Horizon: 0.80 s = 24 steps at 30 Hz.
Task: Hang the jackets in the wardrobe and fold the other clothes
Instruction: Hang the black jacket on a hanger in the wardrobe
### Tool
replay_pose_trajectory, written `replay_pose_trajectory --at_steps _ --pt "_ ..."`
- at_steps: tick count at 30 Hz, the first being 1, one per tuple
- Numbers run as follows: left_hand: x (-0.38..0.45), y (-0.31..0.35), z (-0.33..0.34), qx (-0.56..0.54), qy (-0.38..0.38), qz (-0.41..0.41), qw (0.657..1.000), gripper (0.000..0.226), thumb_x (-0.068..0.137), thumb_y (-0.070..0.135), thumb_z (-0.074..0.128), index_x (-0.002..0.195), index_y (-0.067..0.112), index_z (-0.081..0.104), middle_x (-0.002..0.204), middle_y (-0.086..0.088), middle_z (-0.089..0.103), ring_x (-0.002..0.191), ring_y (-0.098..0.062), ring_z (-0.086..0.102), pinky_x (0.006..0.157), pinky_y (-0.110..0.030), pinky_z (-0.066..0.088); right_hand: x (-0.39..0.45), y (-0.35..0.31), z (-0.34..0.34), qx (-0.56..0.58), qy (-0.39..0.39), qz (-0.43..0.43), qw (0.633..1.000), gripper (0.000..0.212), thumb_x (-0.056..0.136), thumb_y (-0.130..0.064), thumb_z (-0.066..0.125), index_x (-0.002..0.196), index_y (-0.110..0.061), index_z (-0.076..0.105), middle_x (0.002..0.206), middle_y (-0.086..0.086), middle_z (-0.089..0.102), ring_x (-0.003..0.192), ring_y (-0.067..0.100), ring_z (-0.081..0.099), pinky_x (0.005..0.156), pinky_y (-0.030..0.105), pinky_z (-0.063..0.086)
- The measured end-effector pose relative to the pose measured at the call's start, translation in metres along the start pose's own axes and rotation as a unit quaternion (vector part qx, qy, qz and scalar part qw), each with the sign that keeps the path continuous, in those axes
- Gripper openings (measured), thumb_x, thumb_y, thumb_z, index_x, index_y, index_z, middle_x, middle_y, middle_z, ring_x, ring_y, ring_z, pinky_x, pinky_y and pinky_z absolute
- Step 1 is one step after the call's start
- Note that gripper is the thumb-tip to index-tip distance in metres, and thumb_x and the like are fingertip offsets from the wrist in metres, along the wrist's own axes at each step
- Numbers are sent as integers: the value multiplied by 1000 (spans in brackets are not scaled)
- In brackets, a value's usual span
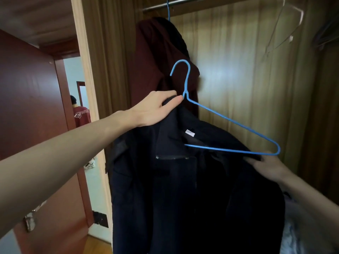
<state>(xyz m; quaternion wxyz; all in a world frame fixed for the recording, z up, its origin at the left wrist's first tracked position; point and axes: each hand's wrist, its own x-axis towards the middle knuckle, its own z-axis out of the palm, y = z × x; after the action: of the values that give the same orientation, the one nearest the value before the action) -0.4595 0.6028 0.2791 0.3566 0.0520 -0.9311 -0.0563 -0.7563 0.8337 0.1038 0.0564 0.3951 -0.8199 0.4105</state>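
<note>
A dark navy jacket (183, 189) hangs in front of me, partly on a blue wire hanger (233, 121). The hanger's left arm is inside the jacket; its right arm sticks out bare above the right shoulder. My left hand (154, 109) grips the jacket's collar and the hanger just below its hook. My right hand (267, 167) pinches the jacket's right shoulder under the hanger's right tip. Behind, a maroon jacket (156, 61) hangs from another blue hanger on the wardrobe rail (183, 2).
An empty clear hanger (286, 32) hangs at the rail's right. The wardrobe's wooden back panel (238, 70) lies behind. A dark red door (29, 107) stands open on the left, with a person in a red shirt (80, 114) in the far doorway.
</note>
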Motion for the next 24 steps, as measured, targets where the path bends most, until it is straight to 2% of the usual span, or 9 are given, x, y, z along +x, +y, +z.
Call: replay_pose_trajectory --at_steps 3,7,10,13,17,18,20,22,24 --pt "-11 -15 1 52 -26 24 998 48 110 49 43 78 14 48 63 -7 51 57 -18 48 63 -34 42 10 -16 -32 -33 -20 11 999 10 97 -18 72 98 -10 78 83 1 76 83 20 70 76 32 53" --pt "-23 -23 15 179 -30 19 983 43 107 58 35 81 26 46 58 5 49 58 -22 51 68 -41 48 15 -47 -65 -144 1 30 989 25 97 -33 68 112 -16 79 112 17 76 113 37 68 92 40 55" --pt "-24 -22 29 248 -3 12 969 39 106 61 28 86 30 43 61 7 42 64 -35 55 67 -43 50 15 -75 -87 -171 30 31 984 29 94 -30 66 117 -18 77 118 19 72 116 41 65 92 38 53" --pt "-17 -15 39 303 36 16 952 40 108 57 29 90 26 47 63 3 37 68 -42 62 60 -39 40 16 -101 -105 -178 19 16 984 31 93 -26 64 121 -21 76 117 15 72 112 38 66 92 36 53" --pt "-5 7 54 258 89 -22 962 42 109 53 36 94 19 56 62 1 37 68 -45 61 61 -40 37 8 -128 -118 -137 -30 -48 989 12 95 -29 67 100 -27 77 91 -4 76 76 9 71 64 23 55" --pt "-2 12 57 231 103 -33 967 41 109 53 37 96 18 57 64 -1 43 70 -45 61 62 -40 37 3 -134 -118 -121 -53 -68 989 13 95 -38 68 101 -30 77 90 -9 77 75 3 72 65 21 56" --pt "2 18 61 189 133 -37 972 39 109 52 40 95 19 55 67 -3 50 70 -44 59 64 -40 38 -8 -138 -115 -85 -104 -101 986 37 92 -67 63 110 -37 75 98 -16 78 87 -1 73 80 26 58" --pt "3 22 62 160 157 -32 974 36 109 51 42 89 21 47 62 0 48 63 -41 52 64 -40 38 -18 -135 -105 -79 -127 -136 979 62 88 -89 42 113 -40 73 104 -19 76 100 1 70 89 31 54" --pt "3 25 61 141 169 -31 975 36 108 52 43 86 24 41 61 -1 48 60 -38 47 64 -42 41 -20 -123 -88 -155 -67 -194 966 68 93 -84 30 105 -29 68 108 -11 67 111 15 60 98 38 47"
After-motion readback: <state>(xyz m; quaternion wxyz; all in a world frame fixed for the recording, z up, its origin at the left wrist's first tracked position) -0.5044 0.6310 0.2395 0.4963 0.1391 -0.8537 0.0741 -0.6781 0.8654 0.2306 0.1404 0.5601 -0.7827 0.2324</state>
